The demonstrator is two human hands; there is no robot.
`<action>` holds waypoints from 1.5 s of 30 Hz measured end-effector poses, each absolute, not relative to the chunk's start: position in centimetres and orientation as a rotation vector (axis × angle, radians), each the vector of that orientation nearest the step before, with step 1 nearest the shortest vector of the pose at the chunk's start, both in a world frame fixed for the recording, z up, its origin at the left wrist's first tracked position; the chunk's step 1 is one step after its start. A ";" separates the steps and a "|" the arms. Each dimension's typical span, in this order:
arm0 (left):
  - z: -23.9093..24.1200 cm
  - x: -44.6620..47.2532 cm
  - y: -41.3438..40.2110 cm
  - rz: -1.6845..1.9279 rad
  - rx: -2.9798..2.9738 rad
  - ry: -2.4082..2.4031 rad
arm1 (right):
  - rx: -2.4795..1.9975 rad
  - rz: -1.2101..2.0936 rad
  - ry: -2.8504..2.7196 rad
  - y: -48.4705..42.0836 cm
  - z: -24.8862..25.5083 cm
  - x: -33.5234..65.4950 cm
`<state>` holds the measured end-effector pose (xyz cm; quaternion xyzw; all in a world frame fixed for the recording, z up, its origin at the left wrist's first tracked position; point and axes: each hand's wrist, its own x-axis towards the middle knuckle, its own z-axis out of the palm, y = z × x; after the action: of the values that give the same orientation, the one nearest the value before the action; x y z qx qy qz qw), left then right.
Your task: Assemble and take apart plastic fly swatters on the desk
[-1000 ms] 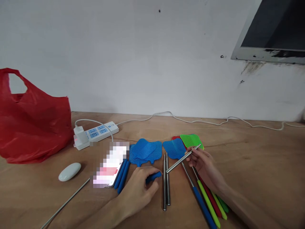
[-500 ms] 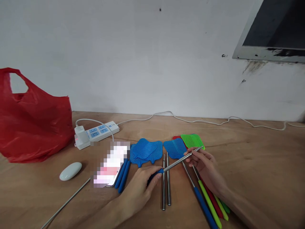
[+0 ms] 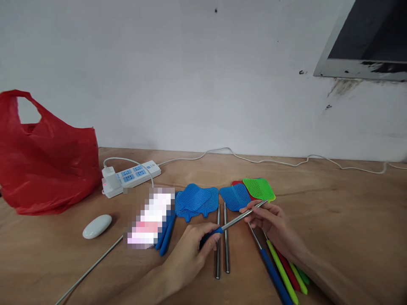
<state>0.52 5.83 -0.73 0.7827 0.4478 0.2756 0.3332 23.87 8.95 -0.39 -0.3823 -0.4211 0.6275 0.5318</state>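
My left hand (image 3: 187, 256) is closed around the blue handle (image 3: 216, 231) of a fly swatter, and a metal rod (image 3: 237, 220) sticks out of it, tilted up to the right. The fingers of my right hand (image 3: 275, 224) pinch that rod near its far end. Beneath it, two loose metal rods (image 3: 227, 252) lie side by side on the table. Behind them are several blue mesh swatter heads (image 3: 195, 199). Two loose blue handles (image 3: 165, 239) lie left of my left hand. Under my right hand, several swatters with blue, yellow-green, red and green handles (image 3: 280, 264) are partly hidden.
A pixelated phone (image 3: 152, 218) lies beside the loose handles. Farther left are a white oval object (image 3: 97, 226), a power strip (image 3: 135, 176) with a plugged-in charger, and a red plastic bag (image 3: 54, 165). A white cable (image 3: 267, 162) runs along the wall.
The rod's far end has dipped slightly and come a little to the left, together with my right hand. My left hand keeps its hold on the handle. The view has shifted slightly.
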 end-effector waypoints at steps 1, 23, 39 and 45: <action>-0.7 0.5 5.8 0.724 2.033 1.167 | -0.912 1.550 -1.040 8.8 -0.4 23.7; -0.5 0.3 5.7 0.585 2.186 1.185 | -0.940 1.389 -1.181 8.5 -0.6 23.6; -0.9 0.2 6.2 0.648 2.561 1.358 | -1.070 1.214 -0.979 9.1 0.0 23.9; -2.3 -0.4 6.8 0.701 2.733 1.627 | -1.074 1.236 -1.113 9.3 -0.2 24.3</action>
<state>-0.41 6.78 -2.25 0.8377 0.4988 0.2150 -0.0578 24.31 9.28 -0.19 -0.4534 -0.4700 0.5220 0.5488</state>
